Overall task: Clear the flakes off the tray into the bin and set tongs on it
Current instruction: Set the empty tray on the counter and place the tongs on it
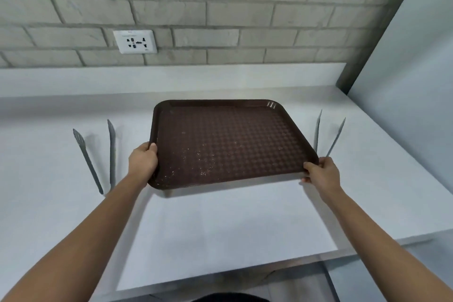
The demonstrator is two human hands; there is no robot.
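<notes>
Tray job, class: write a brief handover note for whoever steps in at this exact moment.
Left hand grips the brown tray by its left edge; right hand grips the near right corner.
Near edge is lifted off the white counter.
Flakes still on the tray.
Two grey tongs lie on the counter: left pair, right pair.
No bin identifiable.
Left: tip out flakes, set tongs on tray.
</notes>
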